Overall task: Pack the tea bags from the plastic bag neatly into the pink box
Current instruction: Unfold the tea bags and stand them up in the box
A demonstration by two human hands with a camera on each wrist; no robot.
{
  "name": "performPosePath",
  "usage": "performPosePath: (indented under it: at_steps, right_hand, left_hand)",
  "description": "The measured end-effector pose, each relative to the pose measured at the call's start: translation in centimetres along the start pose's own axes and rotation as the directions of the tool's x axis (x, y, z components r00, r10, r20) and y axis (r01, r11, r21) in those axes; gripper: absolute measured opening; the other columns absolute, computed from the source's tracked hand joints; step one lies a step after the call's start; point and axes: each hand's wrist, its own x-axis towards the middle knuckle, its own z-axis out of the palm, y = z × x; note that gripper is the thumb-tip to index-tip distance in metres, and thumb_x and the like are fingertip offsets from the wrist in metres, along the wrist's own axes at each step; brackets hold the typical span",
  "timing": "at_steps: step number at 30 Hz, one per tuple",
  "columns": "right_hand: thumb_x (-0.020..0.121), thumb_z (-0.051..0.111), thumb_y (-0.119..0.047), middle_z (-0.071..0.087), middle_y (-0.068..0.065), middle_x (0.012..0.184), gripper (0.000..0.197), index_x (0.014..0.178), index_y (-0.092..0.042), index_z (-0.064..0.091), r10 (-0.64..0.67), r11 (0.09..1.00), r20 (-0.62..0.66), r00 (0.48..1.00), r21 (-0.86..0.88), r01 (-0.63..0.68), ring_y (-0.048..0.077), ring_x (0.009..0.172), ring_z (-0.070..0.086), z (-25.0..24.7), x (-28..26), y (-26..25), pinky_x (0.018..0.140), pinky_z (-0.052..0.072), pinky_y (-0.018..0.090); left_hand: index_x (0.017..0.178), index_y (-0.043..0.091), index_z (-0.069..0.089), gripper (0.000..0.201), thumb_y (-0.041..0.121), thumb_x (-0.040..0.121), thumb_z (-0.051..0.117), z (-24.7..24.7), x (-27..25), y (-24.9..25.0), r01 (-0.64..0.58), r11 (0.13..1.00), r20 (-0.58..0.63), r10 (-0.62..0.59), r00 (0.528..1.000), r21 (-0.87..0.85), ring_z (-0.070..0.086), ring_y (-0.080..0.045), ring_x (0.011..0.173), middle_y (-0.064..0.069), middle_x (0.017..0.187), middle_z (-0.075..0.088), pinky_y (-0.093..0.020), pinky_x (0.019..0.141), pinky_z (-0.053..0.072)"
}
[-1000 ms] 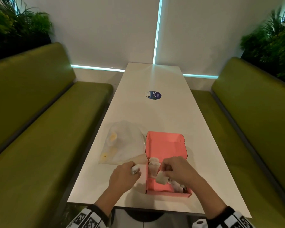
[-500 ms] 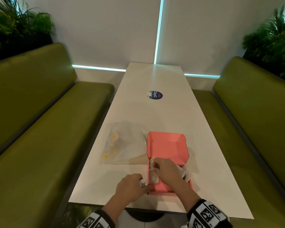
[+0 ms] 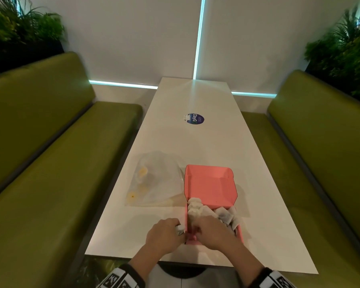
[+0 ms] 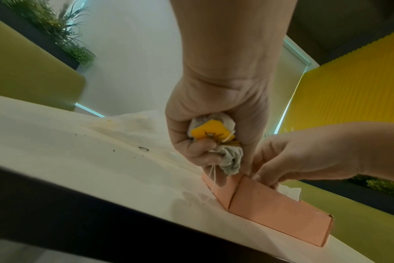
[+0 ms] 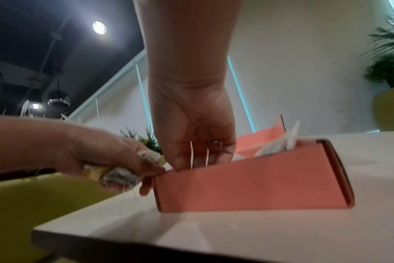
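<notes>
The pink box lies open near the table's front edge, its lid standing up at the back. Several white tea bags are piled inside. My left hand sits just left of the box and grips a crumpled bunch of tea bags with yellow tags, their strings dangling; its fingertips touch the box's near-left corner. My right hand reaches down into that same corner, fingers curled, with two strings hanging from them; its fingertips are hidden behind the box wall. The plastic bag lies flat to the left.
The long white table has a round blue sticker in its middle. Green benches run along both sides. Plants stand behind the bench backs. A few yellow tags show through the plastic bag.
My right hand drew back from the middle of the box to its near-left corner and went down inside. My left hand moved right to the box's corner, still holding its tea bags.
</notes>
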Motion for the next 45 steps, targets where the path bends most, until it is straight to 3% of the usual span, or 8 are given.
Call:
performPosePath:
  at_steps: [7, 12, 17, 32, 37, 40, 43, 45]
  right_hand:
    - [0.094, 0.042, -0.017, 0.061, 0.005, 0.118, 0.028, 0.116, -0.013, 0.057, 0.09, 0.989, -0.024, 0.996, -0.113, -0.092, 0.023, 0.106, 0.057, 0.9, 0.7, -0.8, 0.071, 0.034, 0.025]
    - [0.088, 0.042, -0.013, 0.061, 0.003, 0.103, 0.022, 0.099, -0.015, 0.061, 0.057, 0.998, -0.106, 0.993, 0.0, -0.057, 0.022, 0.092, 0.06, 1.2, 1.1, 0.0, 0.076, 0.049, 0.032]
    - [0.09, 0.049, -0.025, 0.053, 0.001, 0.112, 0.024, 0.112, -0.019, 0.056, 0.359, 0.933, -0.399, 0.844, 0.154, -0.324, 0.025, 0.099, 0.056, -0.1, 1.3, 2.9, 0.075, 0.043, 0.031]
    - [0.088, 0.051, -0.027, 0.049, 0.001, 0.093, 0.015, 0.082, -0.02, 0.062, 0.38, 0.925, -0.302, 0.874, 0.129, -0.357, 0.025, 0.096, 0.059, -1.5, 1.7, 2.9, 0.074, 0.047, 0.03]
    - [0.084, 0.06, -0.038, 0.052, -0.001, 0.088, 0.023, 0.072, -0.02, 0.053, 0.411, 0.903, -0.397, 0.82, 0.297, -0.309, 0.018, 0.08, 0.054, -3.4, 0.3, 4.0, 0.068, 0.038, 0.025]
    - [0.081, 0.069, -0.023, 0.059, -0.004, 0.075, 0.02, 0.067, -0.021, 0.054, 0.412, 0.848, -0.425, 0.806, 0.502, -0.169, 0.015, 0.073, 0.055, -4.6, -0.6, 5.1, 0.066, 0.038, 0.023]
    - [0.081, 0.069, -0.008, 0.061, -0.001, 0.067, 0.019, 0.069, -0.016, 0.057, 0.392, 0.712, -0.373, 0.841, 0.702, -0.021, 0.013, 0.064, 0.054, -5.4, -1.7, 4.4, 0.065, 0.043, 0.022]
    - [0.082, 0.068, -0.005, 0.061, -0.001, 0.062, 0.017, 0.071, -0.013, 0.058, 0.314, 0.665, -0.367, 0.876, 0.743, 0.072, 0.011, 0.058, 0.054, -5.8, -2.3, 3.5, 0.063, 0.045, 0.021]
  left_hand:
    - [0.104, 0.021, 0.059, 0.035, 0.05, 0.086, 0.057, 0.3, 0.0, -0.2, -0.002, 1.0, -0.019, 0.002, 1.0, -0.003, 0.059, -0.016, 0.086, 0.0, 0.104, 0.065, -0.024, 0.071, 0.042]
    - [0.105, 0.021, 0.059, 0.034, 0.049, 0.086, 0.057, 0.3, -0.1, -0.1, -0.002, 1.0, -0.021, 0.002, 1.0, -0.007, 0.057, -0.015, 0.084, 0.001, 0.104, 0.065, -0.023, 0.07, 0.04]
    - [0.099, 0.02, 0.059, 0.035, 0.052, 0.084, 0.058, 0.1, -0.1, -0.2, 0.014, 0.999, 0.007, -0.014, 1.0, -0.03, 0.056, -0.017, 0.084, 0.0, 0.101, 0.064, -0.024, 0.068, 0.038]
    - [0.098, 0.019, 0.059, 0.04, 0.055, 0.081, 0.058, 0.1, -0.1, -0.1, 0.011, 1.0, 0.005, -0.011, 1.0, -0.017, 0.057, -0.019, 0.087, -0.001, 0.102, 0.064, -0.025, 0.069, 0.039]
    - [0.096, 0.017, 0.056, 0.052, 0.066, 0.078, 0.055, -0.3, 0.0, -0.4, 0.014, 1.0, 0.027, -0.014, 1.0, 0.013, 0.059, -0.021, 0.093, -0.003, 0.102, 0.064, -0.029, 0.073, 0.043]
    - [0.087, 0.015, 0.056, 0.054, 0.068, 0.079, 0.052, -2.1, 0.2, -0.1, -0.031, 0.999, -0.048, 0.03, 0.998, -0.024, 0.055, -0.017, 0.081, -0.001, 0.088, 0.061, -0.027, 0.069, 0.039]
    - [0.068, 0.018, 0.048, 0.039, 0.052, 0.081, 0.063, -4.1, 0.0, 0.9, -0.185, 0.945, -0.195, 0.135, 0.971, -0.269, 0.053, -0.015, 0.066, 0.006, 0.067, 0.054, -0.027, 0.061, 0.041]
    - [0.079, 0.028, 0.063, 0.015, 0.042, 0.08, 0.07, -4.8, -0.1, 1.9, -0.29, 0.825, -0.24, 0.193, 0.951, -0.486, 0.062, -0.008, 0.071, 0.013, 0.081, 0.065, -0.025, 0.065, 0.051]
